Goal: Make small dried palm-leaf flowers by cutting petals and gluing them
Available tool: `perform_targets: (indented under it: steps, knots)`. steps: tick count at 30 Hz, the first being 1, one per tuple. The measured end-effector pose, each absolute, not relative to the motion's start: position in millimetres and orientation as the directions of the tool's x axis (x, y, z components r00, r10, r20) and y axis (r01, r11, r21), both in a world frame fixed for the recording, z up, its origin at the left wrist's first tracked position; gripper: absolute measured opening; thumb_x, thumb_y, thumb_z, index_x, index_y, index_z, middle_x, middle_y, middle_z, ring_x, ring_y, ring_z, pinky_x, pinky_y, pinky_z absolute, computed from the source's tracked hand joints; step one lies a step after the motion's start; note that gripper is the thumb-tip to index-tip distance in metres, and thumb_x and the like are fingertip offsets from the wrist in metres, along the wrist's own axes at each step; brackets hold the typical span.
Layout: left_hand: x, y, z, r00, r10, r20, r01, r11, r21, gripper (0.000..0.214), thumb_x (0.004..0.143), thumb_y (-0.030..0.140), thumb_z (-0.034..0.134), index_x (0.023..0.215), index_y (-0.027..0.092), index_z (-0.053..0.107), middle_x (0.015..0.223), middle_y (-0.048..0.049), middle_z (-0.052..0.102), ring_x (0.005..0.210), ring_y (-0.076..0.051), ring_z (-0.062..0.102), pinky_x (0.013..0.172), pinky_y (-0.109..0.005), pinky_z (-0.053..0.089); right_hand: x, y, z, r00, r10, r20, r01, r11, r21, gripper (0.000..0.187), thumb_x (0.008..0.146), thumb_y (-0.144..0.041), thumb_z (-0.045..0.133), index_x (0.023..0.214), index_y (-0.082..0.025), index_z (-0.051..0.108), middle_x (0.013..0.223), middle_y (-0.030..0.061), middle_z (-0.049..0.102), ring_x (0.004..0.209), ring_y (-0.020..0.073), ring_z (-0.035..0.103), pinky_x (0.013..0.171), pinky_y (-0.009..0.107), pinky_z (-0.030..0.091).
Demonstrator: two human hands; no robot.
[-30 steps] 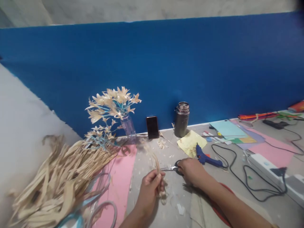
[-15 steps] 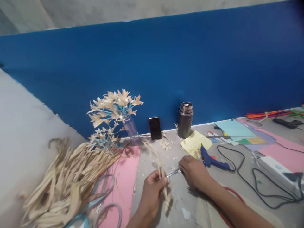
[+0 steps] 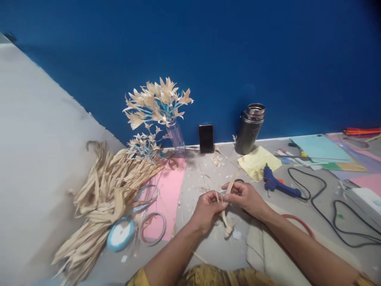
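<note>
My left hand is closed on pale dried husk strips; their knotted lower end hangs below the fingers, over the table. Close against it, my right hand pinches an upright strip of the same husk. A black loop of scissors shows behind the right fingers, with a short bit of metal between the hands; most of the scissors is hidden. To the left lies a large heap of dried husks. Husk flowers on blue stems stand in a clear purple vase.
A phone leans on the blue wall beside an open dark flask. At right are a blue glue gun, its black cable, yellow paper and a white power strip. Tape rolls lie at left.
My right hand has come in beside the left and now pinches a husk strip. The scissors' metal, plain between the hands before, is mostly covered. The view has tilted down.
</note>
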State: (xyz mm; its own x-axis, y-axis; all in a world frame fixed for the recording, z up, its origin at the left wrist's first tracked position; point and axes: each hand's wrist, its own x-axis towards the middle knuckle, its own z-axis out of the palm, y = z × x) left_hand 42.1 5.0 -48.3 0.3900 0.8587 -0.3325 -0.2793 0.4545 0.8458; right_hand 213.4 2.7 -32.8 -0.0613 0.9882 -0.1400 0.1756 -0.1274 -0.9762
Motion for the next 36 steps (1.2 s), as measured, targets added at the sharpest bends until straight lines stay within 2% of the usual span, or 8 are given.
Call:
perform_targets:
  steps: [8, 12, 15, 18, 22, 26, 30, 36]
  knots:
    - [40.9, 5.0, -50.6, 0.366, 0.866, -0.341, -0.33, 0.463, 0.823, 0.033, 0.059, 0.03, 0.088, 0.071, 0.013, 0.063, 0.065, 0.0001, 0.059, 0.055, -0.01, 0.053, 0.051, -0.021, 0.044, 219.3, 6.9, -39.9, -0.052, 0.992, -0.115, 0.19, -0.103, -0.976, 0.036, 0.073, -0.047, 0.072, 0.09, -0.016, 0.071, 0.067, -0.001, 0.066, 0.062, 0.0151, 0.057, 0.06, 0.026, 0.043]
    - [40.8, 3.9, -49.2, 0.357, 0.865, -0.351, -0.322, 0.467, 0.824, 0.036, 0.058, 0.028, 0.089, 0.081, 0.013, 0.067, 0.065, -0.0007, 0.062, 0.057, -0.012, 0.059, 0.053, -0.023, 0.048, 219.9, 7.4, -43.7, 0.016, 0.997, -0.08, 0.356, -0.08, -0.931, 0.037, 0.075, -0.046, 0.069, 0.098, -0.017, 0.067, 0.07, -0.0011, 0.067, 0.06, 0.0158, 0.057, 0.06, 0.027, 0.043]
    - [41.5, 3.3, -50.7, 0.316, 0.887, -0.336, -0.31, 0.431, 0.847, 0.036, 0.056, 0.027, 0.089, 0.081, 0.013, 0.066, 0.062, 0.0001, 0.062, 0.055, -0.013, 0.059, 0.051, -0.023, 0.047, 217.8, 1.6, -41.0, 0.206, 0.969, 0.139, 0.543, 0.005, -0.84, 0.042, 0.077, -0.044, 0.069, 0.11, -0.018, 0.063, 0.078, 0.0007, 0.068, 0.057, 0.0152, 0.054, 0.06, 0.028, 0.042]
    - [42.8, 1.6, -52.4, 0.289, 0.903, -0.317, -0.269, 0.395, 0.878, 0.038, 0.055, 0.025, 0.087, 0.083, 0.014, 0.064, 0.062, 0.0012, 0.061, 0.054, -0.013, 0.058, 0.049, -0.023, 0.046, 214.0, -6.2, -35.1, 0.147, 0.934, 0.325, 0.605, 0.175, -0.777, 0.027, 0.086, -0.042, 0.062, 0.101, -0.019, 0.067, 0.079, 0.0035, 0.066, 0.057, 0.0151, 0.052, 0.061, 0.029, 0.044]
    - [46.0, -3.6, -52.5, 0.292, 0.921, -0.259, -0.22, 0.328, 0.919, 0.036, 0.059, 0.02, 0.085, 0.085, 0.016, 0.06, 0.066, 0.0014, 0.063, 0.056, -0.011, 0.057, 0.053, -0.021, 0.045, 207.5, -9.1, -32.0, -0.137, 0.964, 0.226, 0.56, 0.264, -0.785, 0.017, 0.085, -0.034, 0.064, 0.091, -0.022, 0.074, 0.082, 0.0041, 0.068, 0.066, 0.0166, 0.058, 0.064, 0.028, 0.044]
    - [46.6, -4.7, -51.7, 0.283, 0.927, -0.248, -0.229, 0.316, 0.921, 0.037, 0.059, 0.024, 0.087, 0.082, 0.016, 0.059, 0.063, 0.0026, 0.059, 0.055, -0.009, 0.053, 0.053, -0.021, 0.044, 206.8, -5.1, -29.9, -0.113, 0.987, 0.111, 0.404, 0.148, -0.903, 0.018, 0.082, -0.034, 0.064, 0.074, -0.02, 0.072, 0.075, 0.0036, 0.071, 0.073, 0.0186, 0.063, 0.068, 0.028, 0.048]
    - [41.0, 1.2, -50.6, 0.508, 0.802, -0.314, -0.328, 0.517, 0.791, 0.043, 0.067, 0.043, 0.084, 0.091, 0.012, 0.066, 0.077, -0.0053, 0.065, 0.055, -0.01, 0.055, 0.047, -0.021, 0.043, 210.1, -3.8, -24.8, -0.135, 0.99, -0.042, 0.226, -0.011, -0.974, 0.03, 0.085, -0.046, 0.064, 0.078, -0.018, 0.072, 0.059, -0.0006, 0.063, 0.058, 0.0149, 0.058, 0.058, 0.025, 0.048]
    - [33.3, 6.8, -49.2, 0.609, 0.703, -0.368, -0.388, 0.668, 0.635, 0.036, 0.067, 0.032, 0.085, 0.092, 0.012, 0.07, 0.071, -0.0033, 0.062, 0.052, -0.008, 0.053, 0.044, -0.018, 0.036, 210.7, -7.2, -19.3, -0.14, 0.99, 0.026, 0.104, 0.041, -0.994, 0.034, 0.086, -0.05, 0.065, 0.087, -0.018, 0.074, 0.07, 0.0036, 0.072, 0.067, 0.0181, 0.066, 0.065, 0.028, 0.053]
